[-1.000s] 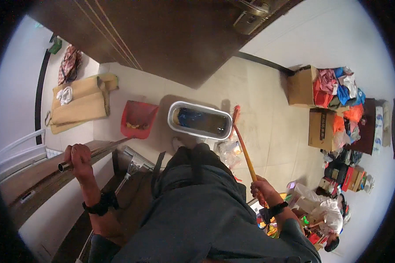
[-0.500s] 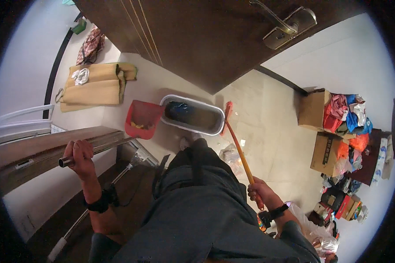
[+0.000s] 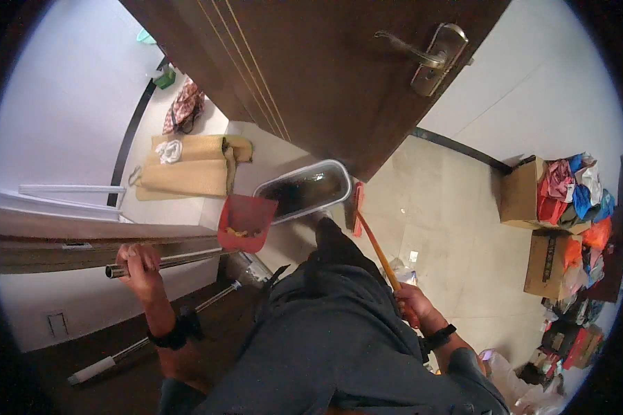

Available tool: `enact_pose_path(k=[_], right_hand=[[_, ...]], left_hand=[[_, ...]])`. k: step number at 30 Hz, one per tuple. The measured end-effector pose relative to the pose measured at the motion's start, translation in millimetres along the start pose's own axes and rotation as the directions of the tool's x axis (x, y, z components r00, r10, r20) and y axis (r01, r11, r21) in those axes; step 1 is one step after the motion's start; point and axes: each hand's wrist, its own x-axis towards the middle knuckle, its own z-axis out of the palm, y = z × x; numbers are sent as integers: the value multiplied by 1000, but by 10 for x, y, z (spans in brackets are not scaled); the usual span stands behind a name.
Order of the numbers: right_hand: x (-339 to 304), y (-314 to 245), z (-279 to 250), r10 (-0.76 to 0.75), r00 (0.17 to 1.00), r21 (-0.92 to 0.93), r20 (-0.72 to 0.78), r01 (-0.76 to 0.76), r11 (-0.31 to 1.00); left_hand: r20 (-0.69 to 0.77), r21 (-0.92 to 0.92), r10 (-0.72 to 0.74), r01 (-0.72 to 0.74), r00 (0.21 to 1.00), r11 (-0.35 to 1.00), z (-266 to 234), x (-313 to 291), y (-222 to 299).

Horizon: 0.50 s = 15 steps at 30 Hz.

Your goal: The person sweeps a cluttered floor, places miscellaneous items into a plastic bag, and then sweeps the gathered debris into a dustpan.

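My left hand [image 3: 140,266] is closed round the metal tube handle of a red dustpan [image 3: 256,211]. Some yellowish scraps lie in the pan, which overlaps the near left end of an oblong grey tub [image 3: 336,164]. Dark liquid or dark contents show inside the tub. In my right hand [image 3: 414,302] is the orange handle of a broom [image 3: 376,252]. Its reddish head [image 3: 358,209] rests on the floor just right of the tub. My foot [image 3: 322,216] is at the tub's near side, and I cannot tell whether they touch.
A dark brown door [image 3: 311,76] stands ajar beyond the tub. Folded straw mats [image 3: 187,169] lie at the far left. Cardboard boxes [image 3: 522,194] stuffed with bags line the right wall. A pole with a pale grip [image 3: 93,371] slants at the lower left, and plastic bags lie near my right arm.
The tub has turned, its right end swinging farther away. My view has shifted, so the room sits differently in the picture. Both hands keep their holds on the dustpan and broom.
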Motion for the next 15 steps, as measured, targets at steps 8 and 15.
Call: enact_pose_path(k=[8, 15], right_hand=[[-136, 104, -278, -51, 998, 37, -29, 52, 998], [-348, 73, -448, -150, 967, -57, -205, 142, 988]], left_hand=[[-75, -13, 5, -6, 997, 1000, -40, -11, -22], [87, -81, -36, 43, 996, 996, 26, 15, -147]])
